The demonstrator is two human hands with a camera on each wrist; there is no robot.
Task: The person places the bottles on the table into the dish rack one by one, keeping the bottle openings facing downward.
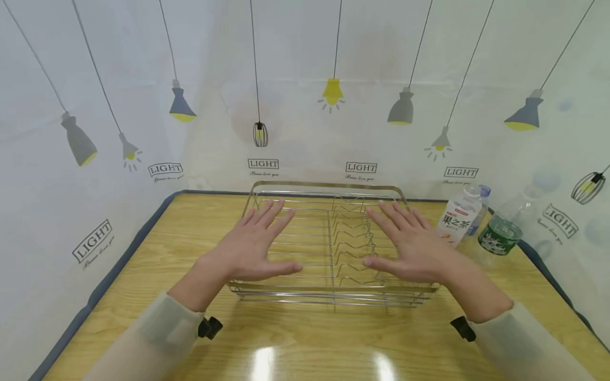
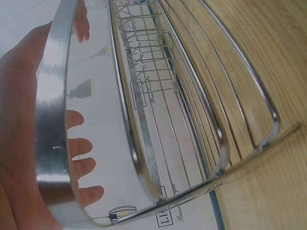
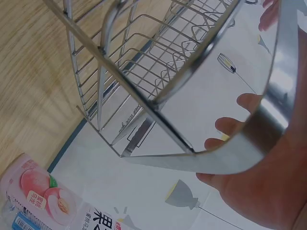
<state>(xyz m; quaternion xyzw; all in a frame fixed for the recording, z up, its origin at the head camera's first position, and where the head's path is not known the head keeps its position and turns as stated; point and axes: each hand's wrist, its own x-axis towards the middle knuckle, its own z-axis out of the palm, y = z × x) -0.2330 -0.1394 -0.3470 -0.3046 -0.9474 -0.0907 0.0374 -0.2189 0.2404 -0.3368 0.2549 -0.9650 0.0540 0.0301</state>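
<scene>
A metal wire dish rack (image 1: pixel 286 293) with a flat band rim stands on the wooden table, its wavy plate dividers running down the right half. Over its left side my left hand (image 1: pixel 252 246) is spread palm down, fingers straight and thumb pointing inward. My right hand (image 1: pixel 412 246) mirrors it above the right side, also with straight fingers. Neither hand grips anything. In the left wrist view the rack's rim (image 2: pixel 53 120) passes in front of the left palm. The right wrist view shows the rim (image 3: pixel 268 115) crossing before the right hand (image 3: pixel 268 187).
Right of the rack stand a white-labelled drink bottle (image 1: pixel 459 214), a blue-capped bottle (image 1: pixel 483 193) partly behind it, and a clear bottle with a green label (image 1: pixel 500 233). A lamp-printed curtain (image 1: pixel 305 121) surrounds the wooden table (image 1: pixel 157 254) at back and sides.
</scene>
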